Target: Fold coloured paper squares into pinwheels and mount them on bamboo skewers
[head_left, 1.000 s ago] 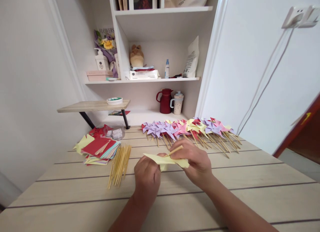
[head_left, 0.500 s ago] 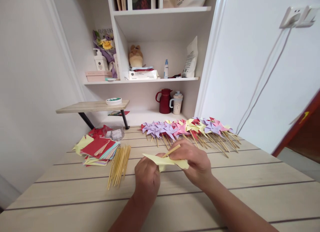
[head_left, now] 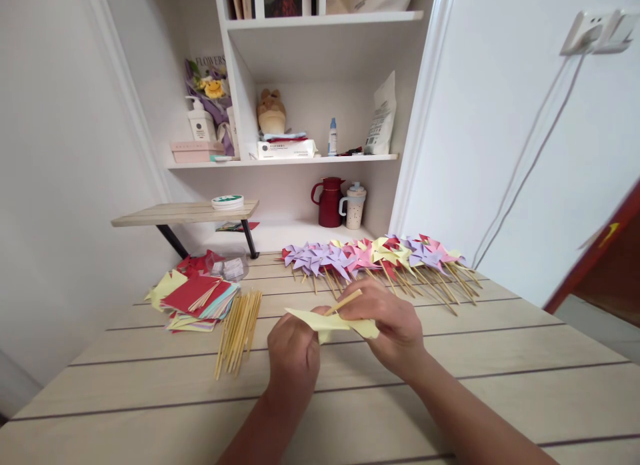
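**Both hands grip one yellow paper (head_left: pixel 325 321), right of the stick bundle (head_left: pixel 239 331)**

Behind the stick bundle and to its left is a raised shelf (head_left: pixel 160 215) bearing a round tub (head_left: pixel 227 204) with green on top; its contents are hidden. Just left of the bundle lies a pile of coloured paper (head_left: pixel 197 295), red, yellow and pale blue among it. Behind the bundle, a clear container (head_left: pixel 245 270) holds small white pieces.

To the bundle's right, the left hand (head_left: pixel 294 355) has its fingers closed on the left part of the yellow paper, which is raised above the table. Farther right of the bundle stand a red jug (head_left: pixel 331 203) and a speckled cup (head_left: pixel 355 208), well behind it, insides unseen. The right hand (head_left: pixel 387 318) pinches the paper's right part along with a single stick (head_left: pixel 346 302). Farthest right of the bundle and behind it lies a row of paper pinwheels (head_left: pixel 375 255) on sticks.

Against half a second ago, almost nothing differs: the hands keep nearly the same pose, and the pile and pinwheels lie unchanged.
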`<state>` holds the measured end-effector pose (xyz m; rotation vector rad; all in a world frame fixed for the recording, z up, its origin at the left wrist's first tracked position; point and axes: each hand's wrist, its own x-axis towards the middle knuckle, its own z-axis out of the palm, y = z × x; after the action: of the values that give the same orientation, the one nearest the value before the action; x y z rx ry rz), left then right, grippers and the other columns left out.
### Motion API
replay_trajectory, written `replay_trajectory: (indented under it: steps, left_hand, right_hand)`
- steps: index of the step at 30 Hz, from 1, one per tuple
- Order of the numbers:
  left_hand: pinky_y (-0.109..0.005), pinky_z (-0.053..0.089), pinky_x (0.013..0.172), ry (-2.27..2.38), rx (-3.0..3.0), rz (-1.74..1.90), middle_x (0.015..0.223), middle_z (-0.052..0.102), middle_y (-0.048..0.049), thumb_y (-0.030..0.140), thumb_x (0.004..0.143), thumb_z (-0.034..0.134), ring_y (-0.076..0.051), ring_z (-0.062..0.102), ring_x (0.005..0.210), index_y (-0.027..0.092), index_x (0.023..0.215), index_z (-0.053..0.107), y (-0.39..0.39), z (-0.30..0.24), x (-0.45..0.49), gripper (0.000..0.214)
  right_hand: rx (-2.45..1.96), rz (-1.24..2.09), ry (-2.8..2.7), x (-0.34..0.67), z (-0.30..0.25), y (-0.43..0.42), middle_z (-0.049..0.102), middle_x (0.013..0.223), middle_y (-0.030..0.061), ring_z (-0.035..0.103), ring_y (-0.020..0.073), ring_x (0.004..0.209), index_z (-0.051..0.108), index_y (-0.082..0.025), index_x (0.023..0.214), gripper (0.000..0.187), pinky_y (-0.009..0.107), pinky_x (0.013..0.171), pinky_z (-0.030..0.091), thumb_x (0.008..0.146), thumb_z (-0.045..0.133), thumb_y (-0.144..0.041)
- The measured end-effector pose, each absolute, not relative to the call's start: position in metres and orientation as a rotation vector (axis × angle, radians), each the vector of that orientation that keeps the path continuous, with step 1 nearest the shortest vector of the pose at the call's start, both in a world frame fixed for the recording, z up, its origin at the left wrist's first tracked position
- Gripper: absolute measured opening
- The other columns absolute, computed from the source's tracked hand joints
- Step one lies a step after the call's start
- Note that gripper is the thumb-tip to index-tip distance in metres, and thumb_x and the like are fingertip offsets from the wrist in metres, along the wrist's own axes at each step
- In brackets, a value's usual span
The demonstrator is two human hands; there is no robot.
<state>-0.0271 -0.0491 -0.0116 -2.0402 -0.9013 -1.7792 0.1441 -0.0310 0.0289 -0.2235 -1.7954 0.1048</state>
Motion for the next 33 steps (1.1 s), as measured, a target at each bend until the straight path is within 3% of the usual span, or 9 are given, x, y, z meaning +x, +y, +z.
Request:
replay_trajectory:
  steps: [9, 18, 29, 33]
  left_hand:
    - [-0.028, 0.053, 0.065, -0.918, -1.991, -1.742, 0.082, 0.076, -0.0021, 0.001, 0.086, 0.047, -0.015, 0.067, 0.064, 0.023, 0.107, 0.071, -0.054, -0.005, -0.027, 0.038]
    - [-0.03, 0.053, 0.073, -0.893, -1.955, -1.646, 0.089, 0.076, -0.0049, 0.0, 0.086, 0.048, -0.017, 0.069, 0.076, 0.022, 0.109, 0.069, -0.053, -0.003, -0.03, 0.038]
    - [-0.029, 0.047, 0.06, -0.876, -1.951, -1.499, 0.071, 0.07, -0.0022, -0.003, 0.084, 0.046, -0.015, 0.062, 0.063, 0.02, 0.085, 0.066, -0.061, 0.009, -0.028, 0.031]
    - [-0.028, 0.049, 0.061, -0.888, -1.979, -1.55, 0.072, 0.072, -0.0013, -0.003, 0.085, 0.044, -0.015, 0.064, 0.064, 0.021, 0.09, 0.067, -0.06, 0.009, -0.027, 0.033]
  right_hand:
    - [-0.213, 0.108, -1.789, 0.143, 0.03, -0.033, 0.074, 0.083, 0.0057, 0.068, 0.0228, 0.082, 0.069, -0.025, 0.103, 0.021, 0.041, 0.073, 0.056, 0.089, 0.06, -0.012]
    - [-0.23, 0.123, -1.8, 0.144, 0.03, -0.033, 0.073, 0.086, 0.0064, 0.066, 0.0222, 0.083, 0.069, -0.025, 0.103, 0.021, 0.041, 0.074, 0.056, 0.089, 0.059, -0.011]
    - [-0.264, 0.127, -1.776, 0.142, 0.03, -0.034, 0.07, 0.082, 0.0053, 0.068, 0.023, 0.083, 0.07, -0.025, 0.099, 0.018, 0.041, 0.073, 0.056, 0.087, 0.063, -0.013]
    - [-0.236, 0.124, -1.774, 0.143, 0.031, -0.034, 0.071, 0.083, 0.0054, 0.067, 0.0225, 0.083, 0.069, -0.026, 0.102, 0.024, 0.041, 0.073, 0.056, 0.087, 0.062, -0.009]
